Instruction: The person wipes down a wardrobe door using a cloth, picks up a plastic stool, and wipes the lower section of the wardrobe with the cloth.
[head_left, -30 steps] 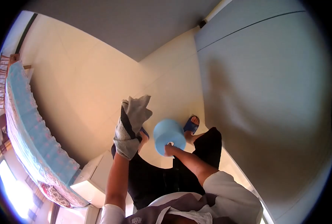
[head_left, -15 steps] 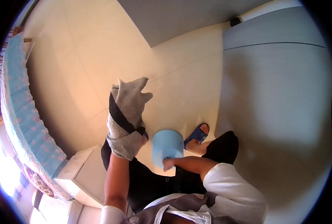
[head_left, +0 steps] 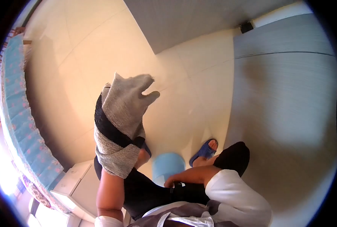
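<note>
A grey cloth (head_left: 125,106) with a black stripe is wrapped around my left hand (head_left: 132,92) and wrist. It covers the fingers, but its outline shows the thumb standing apart from the others. Low between my legs is a light blue bucket (head_left: 168,164). At its near edge is my right hand (head_left: 170,182), with its fingers curled inward. What those fingers hold, if anything, is hidden from this angle.
My feet in blue slippers (head_left: 204,152) are on the pale tiled floor (head_left: 187,90). Grey furniture panels (head_left: 282,98) stand on the right. At the left are a bed with a blue flowered cover (head_left: 19,98) and a white cabinet (head_left: 75,179).
My wrapped left hand appears larger and slightly farther left, with the cloth still around it. The bucket and my right hand sit lower in view, as the camera has tilted.
</note>
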Action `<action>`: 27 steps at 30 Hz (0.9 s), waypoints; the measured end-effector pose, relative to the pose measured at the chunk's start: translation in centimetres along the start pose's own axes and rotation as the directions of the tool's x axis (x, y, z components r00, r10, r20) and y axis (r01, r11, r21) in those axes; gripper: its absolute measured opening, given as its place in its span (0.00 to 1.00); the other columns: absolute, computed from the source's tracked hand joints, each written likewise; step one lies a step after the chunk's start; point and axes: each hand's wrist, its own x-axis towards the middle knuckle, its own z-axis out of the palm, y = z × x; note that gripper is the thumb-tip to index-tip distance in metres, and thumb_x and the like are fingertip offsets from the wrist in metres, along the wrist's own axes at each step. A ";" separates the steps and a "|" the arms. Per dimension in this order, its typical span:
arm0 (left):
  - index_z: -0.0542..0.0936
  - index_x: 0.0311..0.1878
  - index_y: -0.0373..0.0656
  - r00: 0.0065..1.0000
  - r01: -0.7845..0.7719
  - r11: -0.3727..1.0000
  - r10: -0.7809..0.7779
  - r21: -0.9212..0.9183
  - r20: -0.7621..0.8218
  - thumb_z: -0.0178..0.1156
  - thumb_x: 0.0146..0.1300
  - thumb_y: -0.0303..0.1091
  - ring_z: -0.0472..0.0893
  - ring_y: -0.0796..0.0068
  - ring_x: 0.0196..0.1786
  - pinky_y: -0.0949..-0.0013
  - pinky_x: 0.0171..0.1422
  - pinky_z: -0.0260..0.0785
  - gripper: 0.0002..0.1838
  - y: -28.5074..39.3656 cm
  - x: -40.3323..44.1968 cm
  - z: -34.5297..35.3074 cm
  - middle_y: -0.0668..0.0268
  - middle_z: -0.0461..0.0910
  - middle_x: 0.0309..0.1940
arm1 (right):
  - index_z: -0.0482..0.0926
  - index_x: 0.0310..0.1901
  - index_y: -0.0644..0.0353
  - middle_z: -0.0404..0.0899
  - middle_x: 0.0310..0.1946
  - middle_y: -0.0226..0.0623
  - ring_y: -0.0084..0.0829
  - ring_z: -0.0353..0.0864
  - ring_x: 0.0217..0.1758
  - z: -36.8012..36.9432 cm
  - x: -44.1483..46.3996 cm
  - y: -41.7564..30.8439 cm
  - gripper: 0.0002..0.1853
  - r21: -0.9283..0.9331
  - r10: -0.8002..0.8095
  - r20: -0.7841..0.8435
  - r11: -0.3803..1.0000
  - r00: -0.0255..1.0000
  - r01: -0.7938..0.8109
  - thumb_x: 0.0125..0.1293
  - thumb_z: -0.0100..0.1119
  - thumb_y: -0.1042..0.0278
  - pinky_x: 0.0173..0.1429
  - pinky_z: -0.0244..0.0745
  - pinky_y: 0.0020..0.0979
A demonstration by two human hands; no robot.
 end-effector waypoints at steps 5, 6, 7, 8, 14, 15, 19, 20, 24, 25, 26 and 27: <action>0.76 0.48 0.47 0.980 0.009 0.999 -0.016 -0.040 -0.199 0.59 0.47 0.27 0.72 0.62 0.52 0.63 0.59 0.64 0.20 -0.7 0.5 2.1 0.64 0.75 0.49 | 0.78 0.21 0.69 0.74 0.16 0.46 0.40 0.70 0.19 -2.2 0.7 4.4 0.11 -0.245 -0.291 0.179 0.912 0.940 0.329 0.45 0.58 0.66 0.27 0.67 0.44; 0.77 0.47 0.47 0.975 0.005 0.999 -0.012 -0.032 -0.221 0.59 0.46 0.26 0.72 0.61 0.51 0.63 0.58 0.65 0.20 -0.6 0.4 2.5 0.65 0.75 0.48 | 0.78 0.20 0.68 0.74 0.16 0.47 0.40 0.70 0.19 -2.8 1.1 6.1 0.10 -0.285 -0.400 0.242 0.842 0.884 0.459 0.45 0.58 0.67 0.27 0.67 0.44; 0.77 0.45 0.48 0.971 0.005 1.000 -0.009 -0.020 -0.240 0.58 0.46 0.25 0.72 0.61 0.50 0.63 0.57 0.65 0.19 -0.5 0.4 2.8 0.66 0.76 0.47 | 0.78 0.20 0.68 0.74 0.16 0.47 0.41 0.69 0.19 -3.8 1.2 7.5 0.10 -0.305 -0.504 0.308 0.751 0.807 0.586 0.45 0.59 0.68 0.27 0.66 0.44; 0.78 0.44 0.49 0.967 0.000 1.000 -0.003 -0.011 -0.256 0.57 0.45 0.25 0.72 0.61 0.49 0.62 0.57 0.66 0.19 -0.4 0.2 3.1 0.66 0.76 0.46 | 0.78 0.20 0.68 0.74 0.16 0.48 0.41 0.69 0.19 -4.9 1.0 8.2 0.09 -0.306 -0.565 0.345 0.687 0.749 0.659 0.45 0.59 0.69 0.27 0.66 0.43; 0.77 0.46 0.48 0.951 -0.118 0.991 0.095 -0.061 -0.296 0.58 0.45 0.25 0.73 0.61 0.48 0.61 0.56 0.67 0.20 0.8 0.6 3.4 0.66 0.77 0.45 | 0.78 0.21 0.68 0.75 0.19 0.49 0.44 0.72 0.22 -10.0 -2.0 4.9 0.09 -0.393 -0.151 -0.031 0.911 0.988 0.127 0.46 0.58 0.69 0.28 0.68 0.44; 0.77 0.46 0.48 0.947 -0.140 0.988 0.114 -0.068 -0.301 0.58 0.45 0.26 0.73 0.61 0.48 0.61 0.56 0.67 0.21 1.1 0.7 3.3 0.65 0.77 0.45 | 0.78 0.21 0.68 0.76 0.20 0.49 0.44 0.72 0.22 -10.3 -2.0 4.7 0.09 -0.404 -0.127 -0.060 0.910 0.990 0.092 0.46 0.58 0.69 0.29 0.69 0.44; 0.76 0.49 0.47 0.937 -0.198 0.975 0.158 -0.100 -0.312 0.59 0.45 0.27 0.74 0.62 0.48 0.60 0.55 0.67 0.22 1.7 -0.1 2.6 0.64 0.77 0.44 | 0.78 0.22 0.69 0.77 0.22 0.50 0.46 0.74 0.24 -12.4 -4.3 2.4 0.10 -0.447 -0.060 -0.201 0.894 0.978 -0.037 0.47 0.57 0.68 0.30 0.70 0.44; 0.75 0.49 0.47 0.934 -0.208 0.972 0.166 -0.107 -0.316 0.59 0.46 0.27 0.74 0.62 0.48 0.60 0.55 0.67 0.22 1.7 -0.5 2.3 0.64 0.77 0.44 | 0.78 0.22 0.69 0.77 0.22 0.51 0.47 0.75 0.24 -13.1 -5.0 1.6 0.10 -0.457 -0.041 -0.250 0.886 0.967 -0.080 0.47 0.57 0.68 0.30 0.70 0.44; 0.74 0.51 0.46 0.918 -0.273 0.943 0.196 -0.191 -0.345 0.60 0.46 0.28 0.74 0.62 0.48 0.59 0.55 0.67 0.24 2.3 -2.6 0.4 0.63 0.77 0.44 | 0.79 0.24 0.68 0.79 0.27 0.51 0.48 0.78 0.29 -16.0 -15.3 -11.5 0.09 -0.348 0.109 -0.641 0.841 0.760 -0.414 0.49 0.55 0.68 0.33 0.73 0.44; 0.74 0.52 0.46 0.916 -0.286 0.931 0.196 -0.229 -0.349 0.60 0.46 0.29 0.74 0.62 0.48 0.59 0.55 0.67 0.24 2.0 -3.0 -0.1 0.63 0.77 0.43 | 0.79 0.26 0.67 0.80 0.31 0.51 0.48 0.80 0.33 -17.1 -18.9 -16.4 0.09 -0.243 0.183 -0.741 0.825 0.646 -0.511 0.50 0.54 0.69 0.34 0.74 0.45; 0.74 0.52 0.46 0.916 -0.294 0.909 0.180 -0.296 -0.357 0.61 0.46 0.29 0.74 0.62 0.48 0.59 0.55 0.67 0.25 1.8 -3.5 -0.7 0.63 0.77 0.43 | 0.80 0.30 0.64 0.81 0.32 0.48 0.46 0.80 0.33 -18.0 -19.6 -17.3 0.10 -0.239 0.092 -0.838 0.825 0.538 -0.513 0.54 0.51 0.68 0.36 0.74 0.44; 0.74 0.53 0.46 0.918 -0.301 0.876 0.158 -0.378 -0.365 0.61 0.46 0.29 0.74 0.62 0.48 0.59 0.55 0.67 0.25 1.6 -3.9 -1.0 0.62 0.78 0.43 | 0.80 0.34 0.61 0.81 0.32 0.45 0.43 0.81 0.32 -19.3 -20.2 -18.2 0.11 -0.243 -0.010 -0.909 0.823 0.416 -0.513 0.58 0.49 0.67 0.37 0.74 0.44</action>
